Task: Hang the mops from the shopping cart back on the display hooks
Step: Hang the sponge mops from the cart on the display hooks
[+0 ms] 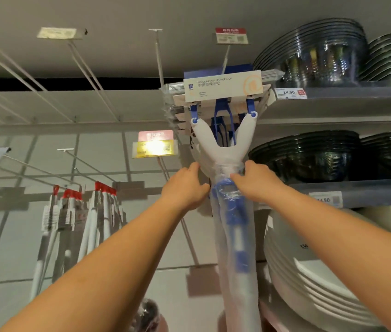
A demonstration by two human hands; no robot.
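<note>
Gripping crinkly film-wrapped mop (223, 152) (white Y-shaped yoke): left hand (184, 185), right hand (255, 179).

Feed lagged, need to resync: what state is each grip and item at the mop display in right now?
White-and-blue plastic-wrapped sponge mop: head up, held high; hooked or not, hidden.
Left grip: holds mop neck.
Right grip: holds mop neck.
White wire hooks, left: bare.
Red-capped white mops: hanging.

To my right I see shelves (357, 93) — clear glass bowls (321, 51) on top, dark bowls (309, 156) beneath, white plates (321, 291) lowest. A 14.90 price tag (290, 92) sits on the top shelf's edge.
</note>
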